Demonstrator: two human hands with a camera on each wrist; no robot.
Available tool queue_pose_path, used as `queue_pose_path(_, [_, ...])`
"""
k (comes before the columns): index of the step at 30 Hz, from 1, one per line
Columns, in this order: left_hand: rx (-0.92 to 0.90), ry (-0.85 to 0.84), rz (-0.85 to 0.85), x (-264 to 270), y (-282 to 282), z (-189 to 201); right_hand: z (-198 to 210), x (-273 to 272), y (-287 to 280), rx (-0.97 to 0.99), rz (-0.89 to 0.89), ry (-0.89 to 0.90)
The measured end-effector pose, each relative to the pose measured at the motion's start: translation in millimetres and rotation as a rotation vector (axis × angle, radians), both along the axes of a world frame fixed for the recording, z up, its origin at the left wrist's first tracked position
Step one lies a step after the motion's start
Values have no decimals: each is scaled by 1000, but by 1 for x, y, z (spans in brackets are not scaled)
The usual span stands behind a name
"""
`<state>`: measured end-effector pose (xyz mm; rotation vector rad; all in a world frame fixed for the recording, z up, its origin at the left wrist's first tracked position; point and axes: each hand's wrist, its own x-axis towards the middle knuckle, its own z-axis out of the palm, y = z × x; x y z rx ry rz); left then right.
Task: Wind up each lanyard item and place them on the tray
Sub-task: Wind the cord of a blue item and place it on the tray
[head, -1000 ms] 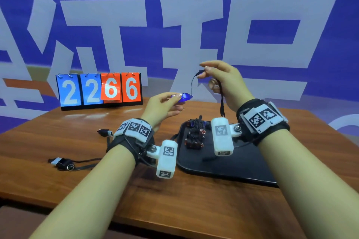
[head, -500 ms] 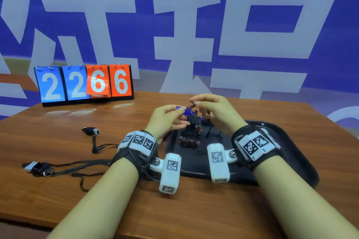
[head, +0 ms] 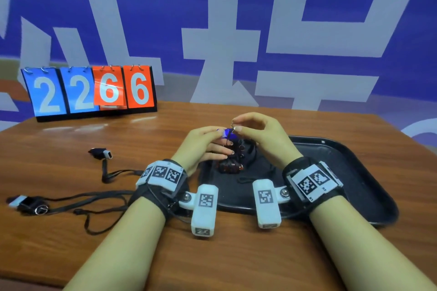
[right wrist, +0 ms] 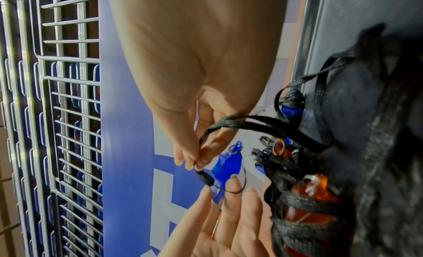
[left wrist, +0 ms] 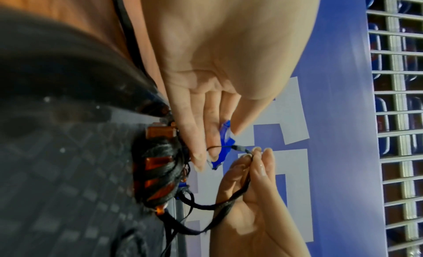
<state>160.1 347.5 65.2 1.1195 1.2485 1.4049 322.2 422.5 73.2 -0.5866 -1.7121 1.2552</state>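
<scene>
Left hand (head: 205, 143): my thumb and fingers pinch blue tag (left wrist: 223, 143) at frame centre, steady as a core for winding.
Right hand (head: 259, 133): pinches black cord (right wrist: 240, 122) near its clasp, kept taut.
Tray (head: 350, 168): lower right, wound orange items (head: 230, 166) inside.
Unwound lanyards (head: 78, 201): lower left, waiting.

Blue translucent tag (left wrist: 223, 143) held above the black tray (head: 354, 172), mid-frame, its black lanyard cord (right wrist: 263, 122) trailing down toward the tray. On the tray's left part, wound bundles (head: 230, 165): orange tags wrapped in black cord (at least one blue piece among them). Left on the table, two unwound lanyards (head: 104, 168) (head: 78, 205), cords sprawled loose.
</scene>
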Motion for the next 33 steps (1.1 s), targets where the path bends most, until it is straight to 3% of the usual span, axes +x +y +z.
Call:
queue_pose_path(10, [30, 87, -79, 2, -6, -1, 4, -1, -3, 146, 22, -45])
queue_pose_path(17, [63, 133, -114, 1, -8, -3, 2, 0, -3, 117, -7, -58])
queue_pose_path(24, [96, 154, -134, 1, -10, -2, 2, 0, -5, -2, -92, -332])
queue_pose_path(27, [90, 137, -102, -1, -8, -4, 2, -1, -9, -83, -80, -334])
queue_pose_path(33, [37, 191, -131, -7, -8, -3, 3, 0, -12, -47, -68, -315])
